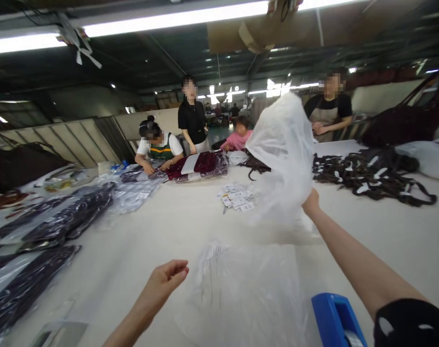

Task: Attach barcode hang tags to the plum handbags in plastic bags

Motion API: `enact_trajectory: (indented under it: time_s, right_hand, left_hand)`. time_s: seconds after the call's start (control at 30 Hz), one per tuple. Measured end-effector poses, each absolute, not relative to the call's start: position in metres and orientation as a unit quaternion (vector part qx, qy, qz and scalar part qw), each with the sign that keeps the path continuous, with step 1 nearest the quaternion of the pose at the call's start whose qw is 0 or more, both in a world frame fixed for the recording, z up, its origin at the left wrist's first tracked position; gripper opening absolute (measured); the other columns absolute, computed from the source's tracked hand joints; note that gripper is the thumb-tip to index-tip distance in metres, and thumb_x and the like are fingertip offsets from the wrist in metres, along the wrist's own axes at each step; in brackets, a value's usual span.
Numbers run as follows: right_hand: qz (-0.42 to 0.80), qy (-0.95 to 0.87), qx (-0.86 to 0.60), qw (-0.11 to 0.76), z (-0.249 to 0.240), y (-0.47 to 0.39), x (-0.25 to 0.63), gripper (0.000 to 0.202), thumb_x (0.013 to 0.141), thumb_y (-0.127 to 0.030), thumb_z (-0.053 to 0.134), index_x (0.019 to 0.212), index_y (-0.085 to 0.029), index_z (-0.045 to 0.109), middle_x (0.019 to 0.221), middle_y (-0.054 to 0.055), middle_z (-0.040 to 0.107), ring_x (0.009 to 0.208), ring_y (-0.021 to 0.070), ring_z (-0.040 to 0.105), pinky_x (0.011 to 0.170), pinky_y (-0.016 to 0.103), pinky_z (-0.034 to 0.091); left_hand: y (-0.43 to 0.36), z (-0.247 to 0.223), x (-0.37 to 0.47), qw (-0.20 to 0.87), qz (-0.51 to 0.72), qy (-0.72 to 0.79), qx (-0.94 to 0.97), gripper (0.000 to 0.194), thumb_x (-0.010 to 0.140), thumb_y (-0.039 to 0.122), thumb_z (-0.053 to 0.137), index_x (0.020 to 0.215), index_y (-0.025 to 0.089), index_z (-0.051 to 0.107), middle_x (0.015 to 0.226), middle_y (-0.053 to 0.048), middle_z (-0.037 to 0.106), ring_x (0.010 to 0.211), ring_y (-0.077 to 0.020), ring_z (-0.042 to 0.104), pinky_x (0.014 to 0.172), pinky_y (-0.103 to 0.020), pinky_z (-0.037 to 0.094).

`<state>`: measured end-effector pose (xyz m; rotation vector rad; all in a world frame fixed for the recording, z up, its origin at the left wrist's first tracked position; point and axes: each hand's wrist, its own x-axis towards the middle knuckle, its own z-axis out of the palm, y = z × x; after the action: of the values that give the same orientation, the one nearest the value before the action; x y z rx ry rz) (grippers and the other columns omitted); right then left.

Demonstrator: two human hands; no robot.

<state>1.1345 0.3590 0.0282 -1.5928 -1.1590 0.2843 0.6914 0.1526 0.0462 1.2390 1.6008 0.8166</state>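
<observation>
My right hand [311,204] is stretched out over the white table [161,241] and grips a clear plastic bag [282,154] that billows up in the air above it. My left hand [165,282] hovers low near the front edge, fingers loosely curled, holding nothing. Just to its right a stack of flat clear plastic bags [248,294] lies on the table.
A blue tape dispenser [337,320] sits at the front right. Bagged dark garments [42,231] line the left side, paper tags [237,197] lie mid-table, dark straps [367,176] are piled at the right. Several people [192,118] work at the far end.
</observation>
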Motion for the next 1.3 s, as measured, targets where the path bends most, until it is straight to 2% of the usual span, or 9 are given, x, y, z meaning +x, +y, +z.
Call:
enact_trajectory:
  time_s: [0.07, 0.17, 0.37, 0.53, 0.67, 0.77, 0.9, 1.07, 1.3]
  right_hand:
    - [0.145, -0.452, -0.734, 0.485, 0.003, 0.348, 1.136, 0.017, 0.067, -0.018, 0.055, 0.08, -0.011, 0.062, 0.082, 0.017, 0.06, 0.095, 0.0335, 0.055, 0.083, 0.046, 0.041]
    - [0.157, -0.414, -0.8, 0.405, -0.022, 0.322, 1.133, 0.045, 0.061, -0.021, 0.062, 0.103, -0.005, 0.058, 0.102, 0.023, 0.056, 0.102, 0.0343, 0.051, 0.086, 0.046, 0.04]
    - [0.217, -0.473, -0.736, 0.434, -0.045, 0.217, 1.1, 0.063, 0.077, -0.051, 0.05, 0.126, -0.013, 0.044, 0.116, 0.015, 0.054, 0.103, 0.0246, 0.053, 0.093, 0.039, 0.038]
    - [0.393, -0.4, -0.721, 0.406, -0.079, 0.124, 1.049, 0.084, 0.07, -0.059, 0.058, 0.135, -0.013, 0.031, 0.126, 0.02, 0.046, 0.11, 0.0276, 0.05, 0.094, 0.041, 0.04]
    - [0.456, -0.403, -0.666, 0.43, -0.079, 0.097, 1.01, 0.074, 0.075, -0.054, 0.056, 0.132, -0.014, 0.033, 0.126, 0.018, 0.046, 0.106, 0.0248, 0.053, 0.091, 0.04, 0.043]
    - [0.477, -0.466, -0.598, 0.444, -0.065, 0.096, 0.987, 0.066, 0.073, -0.047, 0.061, 0.127, -0.016, 0.038, 0.127, 0.015, 0.045, 0.101, 0.0212, 0.054, 0.085, 0.036, 0.046]
    - [0.495, -0.487, -0.561, 0.452, -0.058, 0.108, 0.969, 0.076, 0.063, -0.041, 0.068, 0.127, -0.018, 0.035, 0.122, 0.013, 0.047, 0.079, 0.0146, 0.056, 0.068, 0.03, 0.048]
    - [0.432, -0.463, -0.638, 0.438, -0.055, 0.124, 0.961, 0.08, 0.061, -0.03, 0.062, 0.132, -0.013, 0.03, 0.101, 0.008, 0.055, 0.061, 0.0107, 0.052, 0.07, 0.031, 0.046]
    - [0.394, -0.457, -0.585, 0.541, -0.038, 0.125, 0.962, 0.063, 0.068, -0.028, 0.055, 0.127, -0.016, 0.036, 0.092, 0.003, 0.052, 0.059, 0.0087, 0.049, 0.06, 0.025, 0.045]
  left_hand:
    - [0.135, 0.022, 0.689, 0.463, 0.331, 0.668, 0.48, 0.043, 0.062, 0.046, 0.065, 0.091, 0.014, 0.066, 0.091, -0.01, 0.07, 0.092, -0.0257, 0.062, 0.086, -0.036, 0.046]
    - [0.107, -0.004, 0.691, 0.469, 0.311, 0.68, 0.47, 0.043, 0.065, 0.045, 0.061, 0.094, 0.013, 0.064, 0.093, -0.011, 0.069, 0.094, -0.0258, 0.062, 0.089, -0.039, 0.045]
    - [0.058, -0.049, 0.735, 0.327, 0.286, 0.696, 0.572, 0.053, 0.075, 0.045, 0.053, 0.116, 0.011, 0.051, 0.115, -0.016, 0.058, 0.109, -0.0271, 0.053, 0.092, -0.044, 0.044]
    - [0.032, -0.062, 0.825, 0.216, 0.273, 0.616, 0.706, 0.088, 0.068, 0.048, 0.063, 0.136, 0.008, 0.024, 0.137, -0.024, 0.035, 0.128, -0.033, 0.031, 0.103, -0.051, 0.031]
    - [0.042, -0.05, 0.869, 0.177, 0.244, 0.598, 0.743, 0.109, 0.057, 0.044, 0.073, 0.141, 0.014, 0.009, 0.145, -0.023, 0.018, 0.132, -0.0374, 0.02, 0.101, -0.056, 0.03]
    - [0.059, -0.037, 0.863, 0.142, 0.204, 0.603, 0.758, 0.093, 0.065, 0.028, 0.066, 0.14, 0.018, 0.013, 0.145, -0.021, 0.019, 0.13, -0.0357, 0.026, 0.096, -0.052, 0.036]
    - [0.082, -0.023, 0.822, 0.13, 0.159, 0.626, 0.752, 0.064, 0.07, 0.007, 0.044, 0.132, 0.014, 0.034, 0.121, -0.016, 0.052, 0.113, -0.0257, 0.048, 0.089, -0.039, 0.044]
    - [0.098, 0.008, 0.759, 0.108, 0.278, 0.693, 0.656, 0.036, 0.074, 0.015, 0.039, 0.103, 0.014, 0.06, 0.099, -0.008, 0.064, 0.094, -0.0195, 0.059, 0.086, -0.031, 0.045]
    - [0.094, 0.05, 0.72, 0.096, 0.377, 0.751, 0.534, 0.032, 0.073, 0.022, 0.046, 0.099, 0.018, 0.064, 0.082, 0.0, 0.067, 0.067, -0.0133, 0.058, 0.066, -0.023, 0.045]
